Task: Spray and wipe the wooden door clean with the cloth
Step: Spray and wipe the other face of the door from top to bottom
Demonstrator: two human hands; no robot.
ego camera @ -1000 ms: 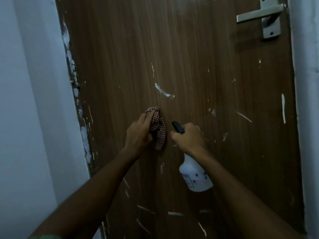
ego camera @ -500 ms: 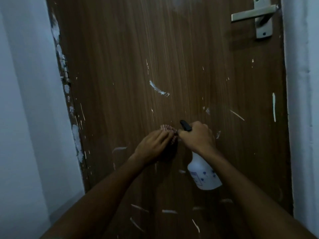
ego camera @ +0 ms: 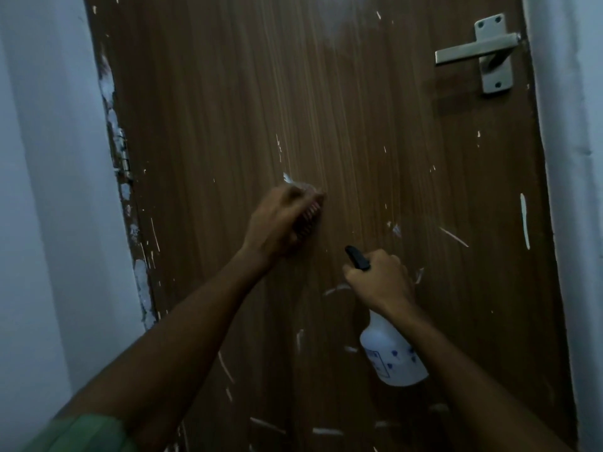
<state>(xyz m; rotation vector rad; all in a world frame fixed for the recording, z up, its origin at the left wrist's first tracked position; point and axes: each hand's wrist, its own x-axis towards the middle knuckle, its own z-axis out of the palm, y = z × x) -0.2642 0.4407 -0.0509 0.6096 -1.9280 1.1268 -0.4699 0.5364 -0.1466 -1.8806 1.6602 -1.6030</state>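
Against the middle of the brown wood-grain door (ego camera: 342, 125), the left hand (ego camera: 280, 223) is pressing a bunched red-and-white checked cloth (ego camera: 310, 212) onto the surface. The fingers are curling around the cloth, which is showing only as a blurred strip along the hand's right edge, between the knuckles and the wood. Just above the hand, a white paint smear (ego camera: 287, 178) is peeking out at the cloth's upper edge.

Lower and to the right, well apart from the cloth, the right hand (ego camera: 380, 282) is gripping the neck of a white plastic spray bottle (ego camera: 391, 357). The bottle's body is hanging below the wrist, close to the door, while its black nozzle (ego camera: 357, 257) is sticking up and to the left out of the fist, toward the left hand.

White paint streaks and flecks are scattered over the door's lower half and along its left edge. At upper right, a silver metal lever handle (ego camera: 476, 52) is sitting on its plate. Pale walls are flanking the door on both sides.
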